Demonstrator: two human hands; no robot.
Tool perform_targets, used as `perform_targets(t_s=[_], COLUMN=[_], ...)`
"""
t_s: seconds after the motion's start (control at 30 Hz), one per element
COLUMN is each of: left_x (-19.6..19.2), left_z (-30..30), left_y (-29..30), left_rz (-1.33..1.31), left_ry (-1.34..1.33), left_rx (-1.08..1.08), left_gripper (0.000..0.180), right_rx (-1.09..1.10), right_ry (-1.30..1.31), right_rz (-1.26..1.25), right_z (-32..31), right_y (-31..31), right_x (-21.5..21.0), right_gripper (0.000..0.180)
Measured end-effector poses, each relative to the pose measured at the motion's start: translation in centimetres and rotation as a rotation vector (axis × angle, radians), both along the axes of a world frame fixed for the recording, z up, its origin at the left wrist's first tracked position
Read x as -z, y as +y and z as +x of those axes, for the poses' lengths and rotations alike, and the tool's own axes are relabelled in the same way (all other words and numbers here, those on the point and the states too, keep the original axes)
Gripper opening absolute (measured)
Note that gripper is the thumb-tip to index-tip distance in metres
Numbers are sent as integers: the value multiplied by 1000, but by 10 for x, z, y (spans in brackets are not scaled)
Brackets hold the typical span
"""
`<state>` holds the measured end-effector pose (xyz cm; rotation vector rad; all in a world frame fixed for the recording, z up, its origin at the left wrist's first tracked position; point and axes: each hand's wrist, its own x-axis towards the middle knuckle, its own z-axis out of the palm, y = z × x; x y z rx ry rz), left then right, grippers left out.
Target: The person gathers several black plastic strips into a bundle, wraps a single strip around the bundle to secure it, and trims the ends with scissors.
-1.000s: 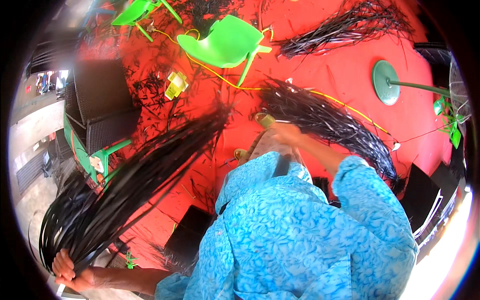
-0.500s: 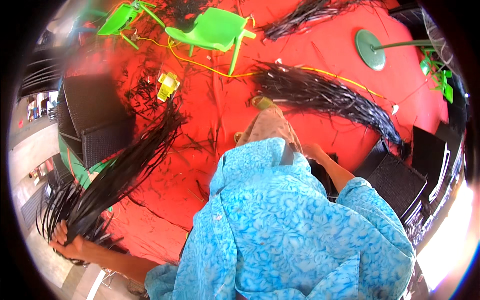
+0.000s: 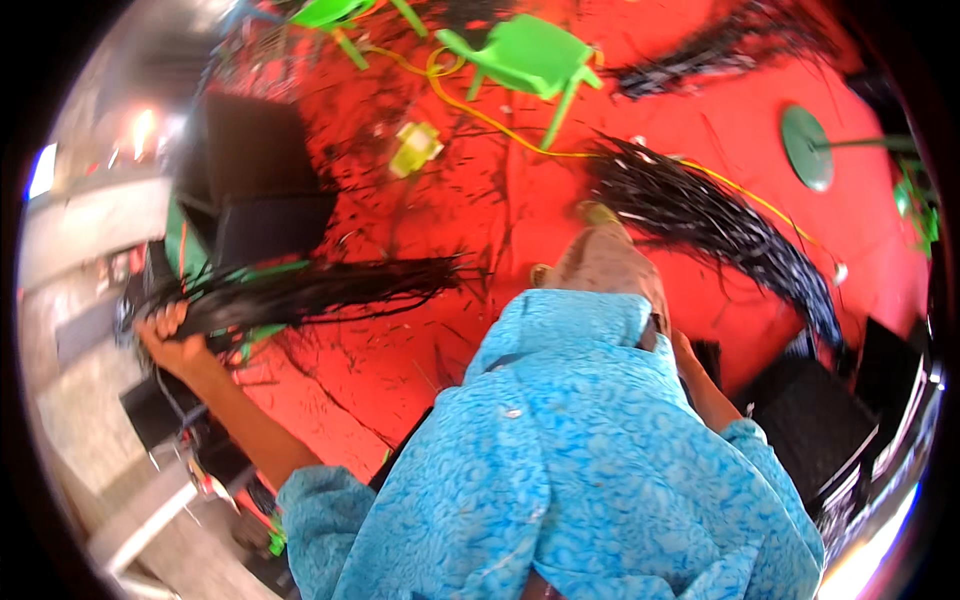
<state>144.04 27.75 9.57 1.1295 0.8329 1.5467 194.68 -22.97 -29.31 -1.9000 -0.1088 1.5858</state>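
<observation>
My left hand [image 3: 170, 335] is closed around one end of a long bundle of black strips [image 3: 330, 288] at the left. The strips stretch across to the right, their far ends over the red floor. Beside my hip, my right hand [image 3: 684, 352] is mostly hidden by the blue patterned shirt [image 3: 580, 420]; its fingers do not show. A second bundle of black strips [image 3: 715, 210] lies on the floor ahead of my feet.
Dark woven furniture [image 3: 262, 165] stands at the left, more black pieces [image 3: 810, 420] at the right. Ahead are a green chair [image 3: 530, 55], a yellow cable [image 3: 490, 120], a yellow object [image 3: 415, 148] and a round green base [image 3: 807, 148]. Black scraps litter the red floor [image 3: 470, 230].
My left hand has moved up and forward with the strips. The bundle has swung from a slant to nearly level. The whole view has shifted, with floor things now further right.
</observation>
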Motion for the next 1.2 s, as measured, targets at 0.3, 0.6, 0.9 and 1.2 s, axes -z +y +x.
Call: perform_targets(t_s=[0.3,0.6,0.9,1.2], left_x=[-59,-64,-60,-104], left_z=[-31,-64,-50,-113], left_y=[-16,-11,21,40], left_rz=[-17,32,100,291], left_ry=[-197,-337,-102,881], left_rx=[-19,-102,-392,-785], left_gripper=[30,27,29,28], right_rx=[206,-183,-767,-783], right_ry=[442,-11,-419,-139], right_rz=[414,173,173,118], right_z=[37,48,67,92], right_y=[9,68,119,234], right_x=[79,37,18,10], right_gripper=[56,53,51,38])
